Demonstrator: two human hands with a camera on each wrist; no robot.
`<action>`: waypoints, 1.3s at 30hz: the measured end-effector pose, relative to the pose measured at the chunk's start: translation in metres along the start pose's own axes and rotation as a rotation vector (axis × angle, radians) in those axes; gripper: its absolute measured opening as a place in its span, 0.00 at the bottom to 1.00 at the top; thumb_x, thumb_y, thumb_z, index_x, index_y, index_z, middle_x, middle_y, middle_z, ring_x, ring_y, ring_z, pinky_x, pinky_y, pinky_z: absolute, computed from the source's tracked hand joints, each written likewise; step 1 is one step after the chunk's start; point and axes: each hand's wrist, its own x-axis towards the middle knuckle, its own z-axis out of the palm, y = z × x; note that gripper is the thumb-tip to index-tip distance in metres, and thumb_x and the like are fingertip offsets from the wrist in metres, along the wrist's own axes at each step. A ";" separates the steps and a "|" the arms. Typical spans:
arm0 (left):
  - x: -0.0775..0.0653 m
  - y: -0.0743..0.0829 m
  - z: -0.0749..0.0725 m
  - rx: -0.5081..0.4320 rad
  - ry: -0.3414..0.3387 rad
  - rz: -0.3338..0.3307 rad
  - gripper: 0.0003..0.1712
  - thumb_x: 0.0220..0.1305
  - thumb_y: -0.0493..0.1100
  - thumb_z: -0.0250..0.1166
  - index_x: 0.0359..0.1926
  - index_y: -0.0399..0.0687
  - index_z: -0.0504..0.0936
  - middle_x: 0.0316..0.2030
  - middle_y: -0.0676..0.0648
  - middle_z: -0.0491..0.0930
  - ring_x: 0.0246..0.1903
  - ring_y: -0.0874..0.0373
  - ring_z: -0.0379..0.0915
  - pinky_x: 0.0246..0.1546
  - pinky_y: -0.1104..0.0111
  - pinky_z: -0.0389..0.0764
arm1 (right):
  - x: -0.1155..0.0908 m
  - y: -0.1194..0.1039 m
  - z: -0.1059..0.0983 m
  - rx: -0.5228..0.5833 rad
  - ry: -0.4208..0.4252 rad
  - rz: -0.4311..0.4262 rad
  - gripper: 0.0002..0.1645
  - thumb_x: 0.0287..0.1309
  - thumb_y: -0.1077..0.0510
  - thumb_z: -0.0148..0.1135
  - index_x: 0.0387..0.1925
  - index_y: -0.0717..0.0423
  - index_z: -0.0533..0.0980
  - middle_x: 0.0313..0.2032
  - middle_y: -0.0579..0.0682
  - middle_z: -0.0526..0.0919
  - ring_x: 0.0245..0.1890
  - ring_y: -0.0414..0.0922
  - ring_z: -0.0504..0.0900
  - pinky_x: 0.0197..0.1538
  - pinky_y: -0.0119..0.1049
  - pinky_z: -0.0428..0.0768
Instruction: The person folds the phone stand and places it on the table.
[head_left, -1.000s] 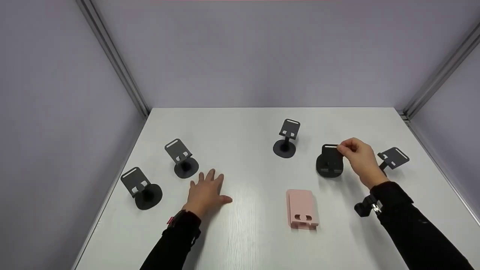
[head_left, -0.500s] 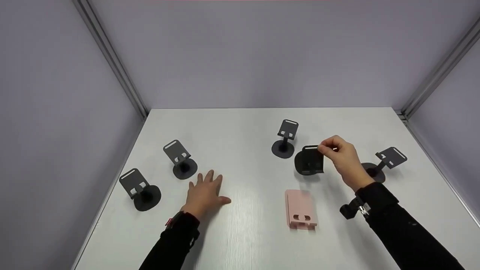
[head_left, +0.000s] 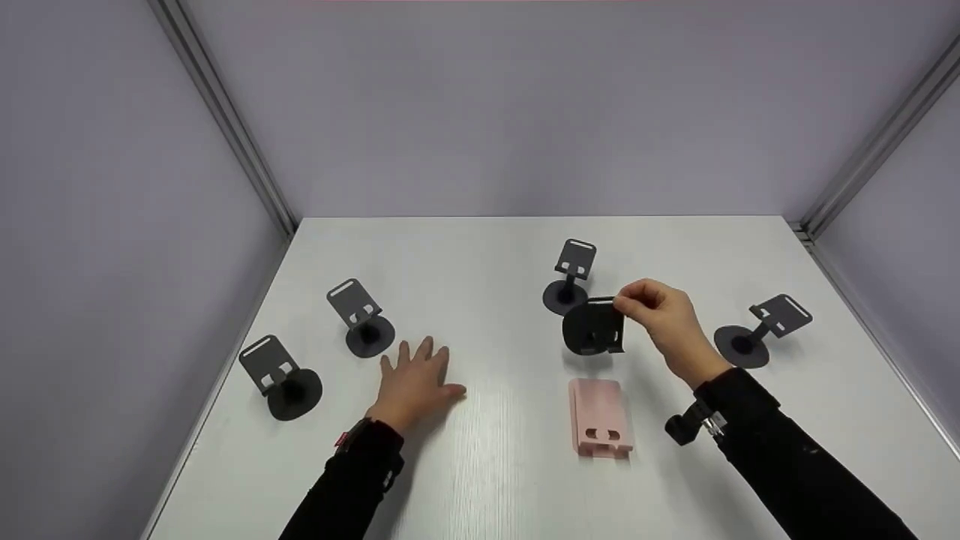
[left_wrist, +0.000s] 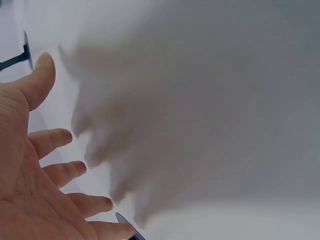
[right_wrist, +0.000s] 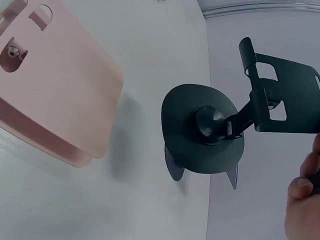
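My right hand (head_left: 664, 326) pinches the top corner of a black phone stand (head_left: 589, 330) between thumb and fingers. In the right wrist view its round base and slotted plate show, held off the table. In the head view it overlaps the base of another black phone stand (head_left: 576, 260) farther back. Nearer the front lies a pink folded phone stand (head_left: 598, 412), with two cutouts at its lower end. My left hand (head_left: 414, 386) is palm down with fingers spread, low over the white table (head_left: 487, 465), and holds nothing.
Two black phone stands, one nearer (head_left: 270, 364) and one farther (head_left: 352, 304), stand left of my left hand. Another black phone stand (head_left: 784, 315) stands at the right, beyond the right wrist. Grey walls (head_left: 525, 112) enclose the table's back and sides.
The right hand has carried the black phone stand leftward, from beside the rightmost stand to behind the pink one. The left hand has barely moved.
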 end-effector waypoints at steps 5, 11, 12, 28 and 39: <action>0.006 0.013 -0.001 -0.020 0.013 0.054 0.45 0.67 0.66 0.64 0.75 0.45 0.68 0.75 0.37 0.63 0.74 0.28 0.51 0.70 0.31 0.51 | -0.002 -0.003 0.007 0.046 -0.012 -0.004 0.21 0.63 0.56 0.72 0.45 0.71 0.78 0.33 0.43 0.82 0.38 0.39 0.79 0.50 0.31 0.79; 0.015 0.034 -0.002 -0.205 0.010 0.133 0.43 0.71 0.64 0.61 0.76 0.45 0.65 0.74 0.38 0.65 0.75 0.34 0.53 0.74 0.40 0.56 | -0.003 -0.008 0.019 0.089 -0.032 -0.017 0.19 0.63 0.57 0.72 0.43 0.71 0.78 0.33 0.44 0.82 0.38 0.40 0.79 0.49 0.32 0.79; 0.015 0.037 -0.003 -0.260 0.002 0.139 0.43 0.71 0.63 0.61 0.77 0.46 0.64 0.74 0.39 0.65 0.76 0.36 0.53 0.74 0.42 0.56 | -0.003 -0.009 0.021 0.092 -0.038 -0.019 0.19 0.63 0.57 0.72 0.43 0.71 0.78 0.33 0.44 0.82 0.38 0.40 0.79 0.49 0.32 0.79; 0.032 0.076 -0.001 -0.751 -0.019 0.152 0.37 0.77 0.53 0.59 0.78 0.44 0.61 0.66 0.40 0.76 0.67 0.46 0.72 0.68 0.54 0.71 | -0.011 -0.019 0.051 0.184 -0.123 -0.049 0.14 0.64 0.61 0.70 0.41 0.71 0.79 0.32 0.46 0.81 0.36 0.40 0.78 0.48 0.34 0.79; 0.032 0.081 -0.004 -0.978 0.013 0.120 0.13 0.76 0.37 0.59 0.55 0.35 0.82 0.48 0.39 0.85 0.47 0.51 0.85 0.48 0.64 0.86 | -0.012 -0.018 0.060 0.180 -0.145 -0.061 0.13 0.63 0.60 0.71 0.40 0.68 0.80 0.33 0.48 0.81 0.37 0.42 0.78 0.48 0.35 0.79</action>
